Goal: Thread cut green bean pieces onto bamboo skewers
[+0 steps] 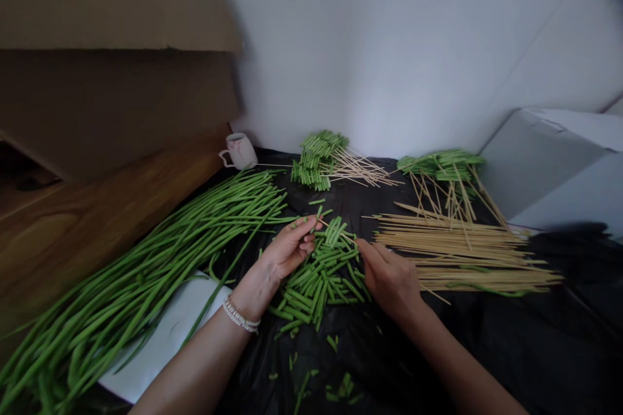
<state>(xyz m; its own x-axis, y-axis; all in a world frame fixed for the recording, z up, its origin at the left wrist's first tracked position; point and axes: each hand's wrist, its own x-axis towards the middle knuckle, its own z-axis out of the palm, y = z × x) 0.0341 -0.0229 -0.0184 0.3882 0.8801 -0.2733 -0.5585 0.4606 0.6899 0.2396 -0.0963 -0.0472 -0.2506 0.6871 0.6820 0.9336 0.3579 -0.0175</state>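
Observation:
My right hand (392,277) is closed around the lower end of a bamboo skewer (351,238) that points left and slightly up. Several short green stalk pieces (335,231) are threaded side by side on it. At the skewer's tip, the fingers of my left hand (292,245) pinch another short green stalk piece (319,213). Below both hands lies a loose pile of cut stalk pieces (316,292), which look like garlic scape. Long uncut green stalks (160,259) lie in a heap left of my left hand.
Bare bamboo skewers (467,253) lie stacked at right. Filled skewers form two piles, one at back centre (316,159) and one at back right (440,165). A mug (241,152) stands by the wall. A cardboard box (117,91) and a white box (564,162) flank the black sheet (389,363).

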